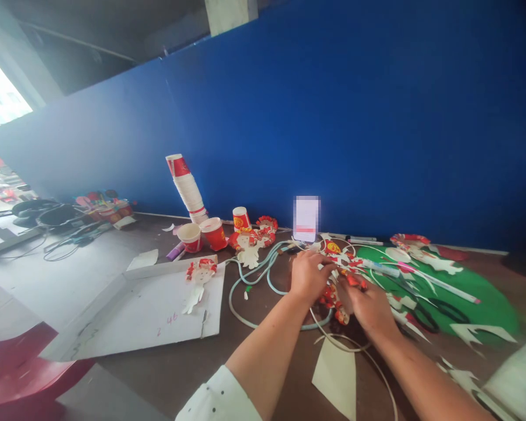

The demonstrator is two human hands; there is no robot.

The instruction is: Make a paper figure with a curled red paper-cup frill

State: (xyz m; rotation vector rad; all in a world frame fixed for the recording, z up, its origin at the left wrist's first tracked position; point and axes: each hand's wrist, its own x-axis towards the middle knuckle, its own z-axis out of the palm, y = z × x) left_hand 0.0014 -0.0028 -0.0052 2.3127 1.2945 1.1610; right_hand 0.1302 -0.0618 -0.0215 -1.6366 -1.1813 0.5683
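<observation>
The largest thing is the blue wall [355,117], which rises behind the work and bounds the reach at the far side. Along its foot runs the brown table [166,380]. On the left lies a white board [149,316]; between its right edge and the left forearm a strip of the table shows, and there is some room to move sideways. At the right a green mat [491,298] lies under many paper scraps, so the room beside the right hand is narrower. A tall stack of cups [188,190] leans near the wall, and three loose cups [213,233] stand close to it. The left hand [308,273] and the right hand [370,307] come near each other, with fingers bent in at a red and white paper craft [329,297]; I cannot tell if either hand pinches it or only touches it. This craft is on the near side of the wall, between the two hands. A pale cable [319,325] curves around this place. Nearer lies a cream paper piece [337,371], between the forearms. A smaller paper figure [197,283] rests by the board's right edge. A thin white marker [442,285] lies slanted over the mat.
</observation>
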